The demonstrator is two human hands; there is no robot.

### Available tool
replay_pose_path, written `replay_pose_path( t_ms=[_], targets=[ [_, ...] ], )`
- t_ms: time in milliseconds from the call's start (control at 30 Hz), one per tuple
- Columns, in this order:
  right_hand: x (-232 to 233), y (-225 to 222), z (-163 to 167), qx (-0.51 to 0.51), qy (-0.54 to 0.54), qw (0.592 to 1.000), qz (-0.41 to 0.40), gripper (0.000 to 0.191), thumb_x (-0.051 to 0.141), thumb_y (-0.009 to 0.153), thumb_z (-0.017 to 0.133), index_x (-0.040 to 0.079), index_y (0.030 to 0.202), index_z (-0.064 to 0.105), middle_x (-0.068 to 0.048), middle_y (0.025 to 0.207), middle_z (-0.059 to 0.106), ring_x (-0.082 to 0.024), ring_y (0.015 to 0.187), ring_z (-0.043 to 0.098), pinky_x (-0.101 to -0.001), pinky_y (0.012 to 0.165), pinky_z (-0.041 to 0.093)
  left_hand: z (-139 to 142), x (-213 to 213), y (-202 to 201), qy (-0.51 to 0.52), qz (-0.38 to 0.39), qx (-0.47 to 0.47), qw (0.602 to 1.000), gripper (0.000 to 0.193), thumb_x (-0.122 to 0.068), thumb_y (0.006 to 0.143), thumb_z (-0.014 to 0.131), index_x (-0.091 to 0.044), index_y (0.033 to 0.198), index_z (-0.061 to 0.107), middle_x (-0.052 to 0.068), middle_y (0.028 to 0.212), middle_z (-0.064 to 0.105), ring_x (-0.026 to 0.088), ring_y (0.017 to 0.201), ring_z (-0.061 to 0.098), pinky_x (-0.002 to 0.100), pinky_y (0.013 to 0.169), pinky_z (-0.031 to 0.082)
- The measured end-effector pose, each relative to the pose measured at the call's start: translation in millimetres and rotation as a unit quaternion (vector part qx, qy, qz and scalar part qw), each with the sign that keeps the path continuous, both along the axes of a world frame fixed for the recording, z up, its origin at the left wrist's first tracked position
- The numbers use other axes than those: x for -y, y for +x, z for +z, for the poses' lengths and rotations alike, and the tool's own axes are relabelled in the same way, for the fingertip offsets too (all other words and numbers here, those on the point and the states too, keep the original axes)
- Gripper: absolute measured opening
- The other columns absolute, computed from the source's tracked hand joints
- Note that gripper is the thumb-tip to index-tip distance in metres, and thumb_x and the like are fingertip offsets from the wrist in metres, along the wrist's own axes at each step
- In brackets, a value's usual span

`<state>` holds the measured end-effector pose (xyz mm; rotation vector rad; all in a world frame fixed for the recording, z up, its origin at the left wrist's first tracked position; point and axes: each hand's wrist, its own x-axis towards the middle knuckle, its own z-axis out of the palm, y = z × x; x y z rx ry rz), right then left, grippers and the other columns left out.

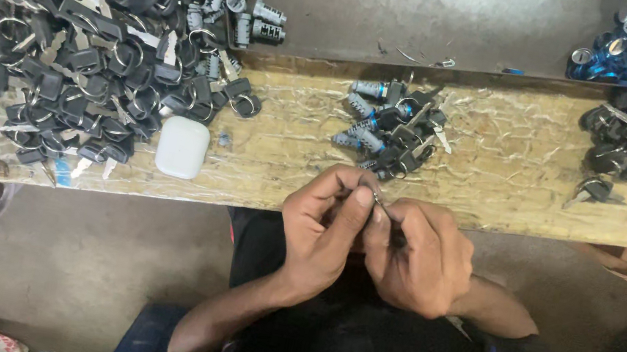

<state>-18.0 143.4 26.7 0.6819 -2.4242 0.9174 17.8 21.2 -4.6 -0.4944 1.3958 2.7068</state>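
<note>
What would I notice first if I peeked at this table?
A big heap of black-headed keys fills the left of the wooden table. In the middle, the left hand and right hand pinch a small metal piece together, just below a little pile of lock cylinders. A white case lies beside the heap.

A worn wooden workbench (501, 183), covered in wrinkled clear plastic, runs across the view. A grey metal tray (411, 13) sits at its far edge. Below lies a bare grey concrete floor (103, 251).
</note>
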Motion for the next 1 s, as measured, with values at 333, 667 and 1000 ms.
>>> replay_pose_path(
  t_ms=[333,667,1000],
  targets=[
    [-4,-18,11,0.064,-0.012,0.994,0.089,0.021,-0.008,0.085,0.081,-0.004,0.103,0.071,-0.018,0.088,0.069,-0.027,0.072,0.071,-0.0342,0.061,0.056,-1,11,-2,0.082,-0.01,0.055,0.995,0.015,-0.011,0.109,0.059,0.002,0.114,0.065,-0.002,0.085,0.062,0.0,0.065,0.048,0.017,0.056,0.038],
    [-10,-60,35,0.245,0.047,0.94,0.234,0.043,-0.012,0.072,0.072,-0.005,0.114,0.073,-0.02,0.099,0.071,-0.026,0.084,0.071,-0.0323,0.07,0.054,5,47,-24,-0.027,-0.121,-0.036,0.992,0.01,-0.005,0.11,0.058,0.002,0.114,0.064,-0.002,0.097,0.068,0.002,0.091,0.061,0.02,0.079,0.052],
    [3,-79,6,0.339,-0.002,0.913,0.225,0.021,0.001,0.087,0.081,0.003,0.107,0.076,-0.015,0.096,0.075,-0.02,0.082,0.074,-0.0282,0.071,0.057,-9,62,-25,-0.043,-0.079,-0.014,0.996,0.011,-0.007,0.107,0.064,0.0,0.113,0.068,-0.006,0.088,0.063,-0.001,0.077,0.05,0.02,0.065,0.041]
  ],
)
